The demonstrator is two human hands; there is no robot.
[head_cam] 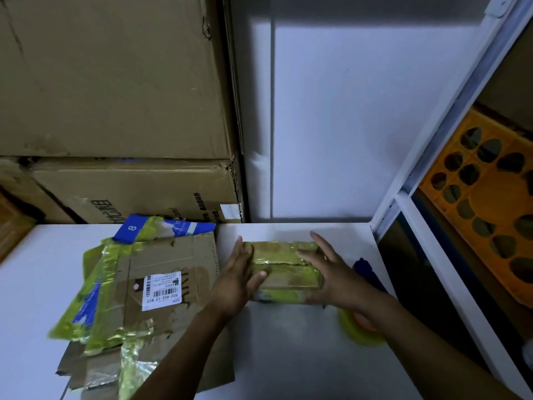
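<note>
A small cardboard box [285,269] wrapped in yellow-green tape sits on the white table [288,356], near its back edge. My left hand [238,275] lies flat against the box's left side, fingers straight, thumb on its top edge. My right hand [331,272] presses on the box's right side and top with spread, straight fingers. Both forearms reach in from the bottom of the view.
A flattened, torn cardboard box [161,287] with yellow tape and a shipping label lies to the left. A yellow tape roll [360,327] and a dark blue object [366,269] sit under my right forearm. Large cartons [115,96] are stacked behind; an orange crate [490,203] fills the white shelf at right.
</note>
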